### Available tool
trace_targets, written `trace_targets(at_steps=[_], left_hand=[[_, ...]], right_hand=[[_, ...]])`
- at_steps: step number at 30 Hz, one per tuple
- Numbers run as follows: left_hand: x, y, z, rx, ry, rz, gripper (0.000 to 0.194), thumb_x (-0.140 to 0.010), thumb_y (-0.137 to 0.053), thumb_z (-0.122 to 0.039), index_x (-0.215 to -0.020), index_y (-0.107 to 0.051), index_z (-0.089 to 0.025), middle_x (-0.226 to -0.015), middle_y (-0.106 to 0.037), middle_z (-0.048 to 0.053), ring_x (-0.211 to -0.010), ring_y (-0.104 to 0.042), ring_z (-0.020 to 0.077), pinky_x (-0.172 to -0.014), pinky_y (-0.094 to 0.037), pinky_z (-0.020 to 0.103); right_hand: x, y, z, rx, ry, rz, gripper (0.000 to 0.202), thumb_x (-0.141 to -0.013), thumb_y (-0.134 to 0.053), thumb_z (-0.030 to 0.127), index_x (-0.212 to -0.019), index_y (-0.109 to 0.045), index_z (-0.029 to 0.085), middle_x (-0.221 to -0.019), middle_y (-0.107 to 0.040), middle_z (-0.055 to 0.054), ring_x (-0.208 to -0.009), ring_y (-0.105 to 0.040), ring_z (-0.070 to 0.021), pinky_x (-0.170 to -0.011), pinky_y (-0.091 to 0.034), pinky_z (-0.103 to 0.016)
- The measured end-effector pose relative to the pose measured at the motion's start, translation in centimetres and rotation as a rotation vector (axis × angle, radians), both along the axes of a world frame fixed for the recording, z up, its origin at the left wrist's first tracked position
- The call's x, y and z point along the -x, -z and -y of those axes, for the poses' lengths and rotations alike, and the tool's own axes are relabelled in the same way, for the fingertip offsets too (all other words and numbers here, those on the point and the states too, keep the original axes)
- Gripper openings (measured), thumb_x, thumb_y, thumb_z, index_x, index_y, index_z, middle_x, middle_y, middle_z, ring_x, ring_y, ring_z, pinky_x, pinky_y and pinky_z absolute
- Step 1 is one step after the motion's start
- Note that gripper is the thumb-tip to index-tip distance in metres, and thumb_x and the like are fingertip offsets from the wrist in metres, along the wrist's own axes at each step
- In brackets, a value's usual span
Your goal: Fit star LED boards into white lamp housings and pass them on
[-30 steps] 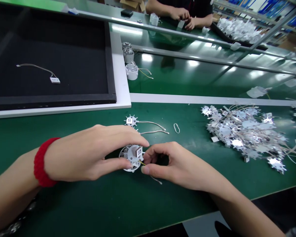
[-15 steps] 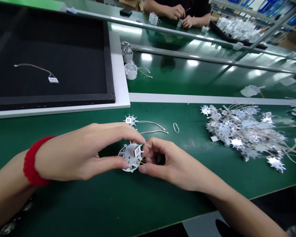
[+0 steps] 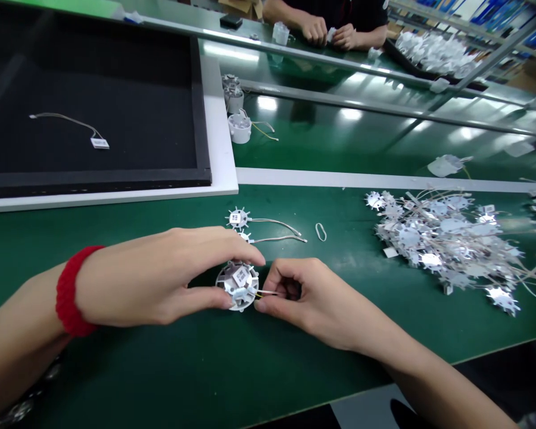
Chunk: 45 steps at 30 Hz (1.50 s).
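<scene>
A round white housing [image 3: 238, 287] with a star-shaped metal plate lying in its top is on the green table. Thumb and fingers of my left hand [image 3: 174, 277], which has a red band at the wrist, grip it from the left side. My right hand [image 3: 310, 298] is closed in a pinch on the thin wires that come out of the housing's right side. Just behind my left fingers lie a star-shaped plate [image 3: 238, 218] with a wire and a second one, partly hidden. A small white loop [image 3: 320, 232] lies to their right.
A large heap of star plates with wires [image 3: 438, 238] lies at the right. At the back left is a black tray [image 3: 93, 175] with a white edge. White housings [image 3: 240, 128] stand beside it. Across the bench, a person's hands [image 3: 345, 37] hold a small white part.
The star plate was tilted up and now lies flat in the housing. My right hand has shifted slightly down, and the wires between it and the housing show more.
</scene>
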State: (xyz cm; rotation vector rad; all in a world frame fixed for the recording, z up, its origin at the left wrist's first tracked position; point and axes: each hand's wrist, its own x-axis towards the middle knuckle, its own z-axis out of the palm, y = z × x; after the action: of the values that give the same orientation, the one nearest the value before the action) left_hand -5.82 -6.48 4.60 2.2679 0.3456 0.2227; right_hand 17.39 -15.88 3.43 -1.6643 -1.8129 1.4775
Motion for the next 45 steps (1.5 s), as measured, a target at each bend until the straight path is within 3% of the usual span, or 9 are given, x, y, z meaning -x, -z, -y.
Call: trace_targets(at_steps=[4, 13, 21, 28, 45], left_hand=[[0.05, 0.13, 0.23, 0.011, -0.031, -0.016, 0.035, -0.094, -0.065, -0.024, -0.127, -0.055, -0.032, -0.115, -0.066, -0.003, -0.102, -0.064, 0.0173, -0.082, -0.046, 0.024], [-0.38, 0.28, -0.10, -0.040, 0.033, -0.004, 0.032, -0.093, -0.065, -0.023, -0.123, -0.055, -0.028, -0.107, -0.068, -0.001, -0.096, -0.063, 0.0185, -0.081, -0.046, 0.026], [-0.13, 0.59, 0.24, -0.126, 0.046, -0.023, 0.027, -0.095, -0.063, -0.018, -0.121, -0.062, -0.026, -0.119, -0.063, 0.002, -0.106, -0.059, 0.0202, -0.091, -0.043, 0.028], [-0.10, 0.61, 0.52, -0.169, 0.041, -0.037, 0.029, -0.094, -0.064, -0.018, -0.123, -0.064, -0.025, -0.121, -0.059, 0.003, -0.106, -0.059, 0.0193, -0.091, -0.043, 0.028], [-0.26, 0.42, 0.73, -0.207, 0.030, -0.083, 0.036, -0.087, -0.075, -0.016, -0.120, -0.065, -0.025, -0.120, -0.059, 0.002, -0.106, -0.059, 0.0195, -0.091, -0.044, 0.029]], right_hand=[[0.19, -0.11, 0.22, -0.079, -0.035, 0.098, 0.018, -0.087, -0.070, 0.030, -0.075, -0.060, 0.021, -0.063, -0.058, 0.007, -0.058, -0.048, -0.0082, -0.054, -0.030, -0.023], [0.51, -0.02, 0.26, -0.174, -0.076, 0.164, 0.018, -0.087, -0.072, 0.025, -0.074, -0.061, 0.020, -0.063, -0.060, 0.007, -0.055, -0.047, -0.0076, -0.054, -0.028, -0.023], [0.34, -0.13, 0.08, -0.155, -0.088, 0.166, 0.015, -0.088, -0.071, 0.026, -0.076, -0.063, 0.021, -0.066, -0.062, 0.007, -0.058, -0.049, -0.0078, -0.054, -0.029, -0.023], [0.11, -0.78, -0.01, -0.105, -0.109, 0.131, 0.017, -0.090, -0.070, 0.038, -0.080, -0.067, 0.024, -0.064, -0.061, 0.008, -0.057, -0.049, -0.0073, -0.053, -0.029, -0.023], [0.13, -0.60, 0.17, -0.143, -0.090, 0.144, 0.018, -0.090, -0.069, 0.030, -0.076, -0.063, 0.022, -0.059, -0.059, 0.008, -0.052, -0.048, -0.0069, -0.054, -0.031, -0.023]])
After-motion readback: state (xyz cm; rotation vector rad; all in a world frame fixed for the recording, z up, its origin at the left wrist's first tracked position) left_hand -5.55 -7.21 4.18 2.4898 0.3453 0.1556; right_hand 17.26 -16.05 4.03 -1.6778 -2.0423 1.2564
